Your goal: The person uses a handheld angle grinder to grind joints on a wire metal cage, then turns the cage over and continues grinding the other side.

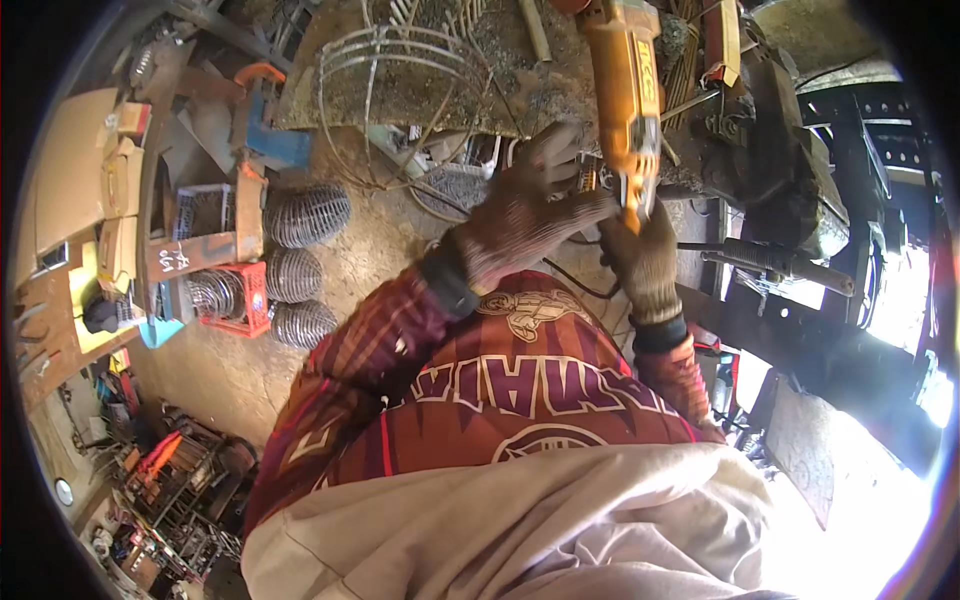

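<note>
A yellow-orange angle grinder points away from me over the far workbench. My right hand, in a knitted work glove, is closed around its rear end. To the left of the tool is my left hand, gloved too, with its fingers spread and somewhat blurred. Its thumb side reaches close to the grinder's rear end; I cannot tell whether they touch. Beyond that hand, a round cage of bent metal wire rests at the bench edge. The grinder's head is partly cut off by the upper rim.
A dusty workbench lies ahead, with a heavy dark metal vise-like block at right. Coiled wire bundles stand on the floor at left, beside a red crate. Shelves with cardboard boxes line the far left.
</note>
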